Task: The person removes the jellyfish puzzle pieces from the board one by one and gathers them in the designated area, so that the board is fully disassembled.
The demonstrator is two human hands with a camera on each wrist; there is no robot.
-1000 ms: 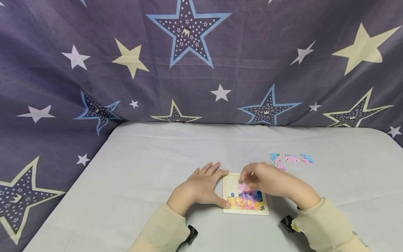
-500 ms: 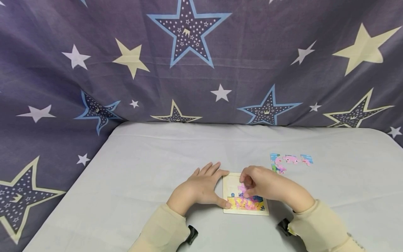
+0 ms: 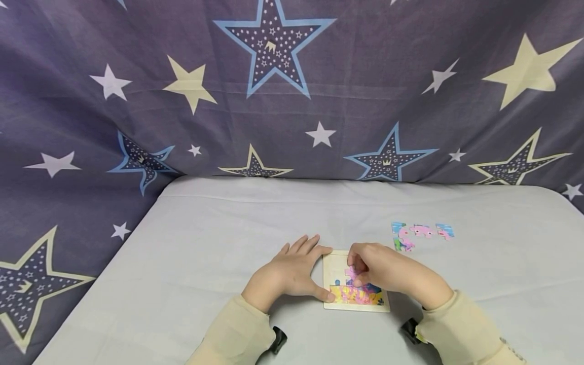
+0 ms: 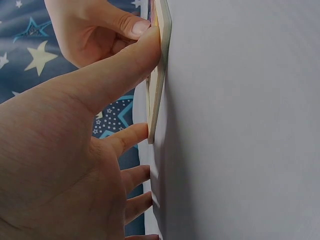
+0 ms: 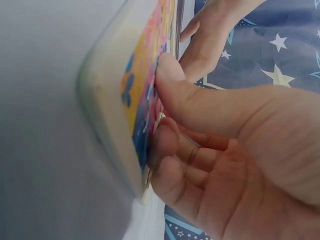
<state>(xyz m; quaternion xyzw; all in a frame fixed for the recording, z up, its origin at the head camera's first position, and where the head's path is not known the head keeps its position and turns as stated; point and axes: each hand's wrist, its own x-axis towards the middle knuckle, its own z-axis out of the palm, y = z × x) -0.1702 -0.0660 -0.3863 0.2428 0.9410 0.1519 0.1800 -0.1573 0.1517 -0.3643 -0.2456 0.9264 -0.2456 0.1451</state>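
Note:
A small jigsaw puzzle tray with a pale wooden rim lies on the bed-like grey surface. Its lower part holds yellow, pink and blue pieces. My left hand lies at the tray's left side with fingers spread, thumb on the lower left corner and index finger by the upper left one. Inside the tray, the curled thumb and fingers of my right hand are on a pink and blue puzzle piece, partly hidden by them. In the right wrist view, the thumb and fingertips touch the picture surface.
Several loose puzzle pieces, pink with blue and green, lie beyond the tray to the right. A dark curtain with stars hangs behind the grey surface and along its left side.
My right hand has shifted slightly down and left over the tray, and its forearm has drawn back, uncovering a green-cornered loose piece. The left hand has stayed in place.

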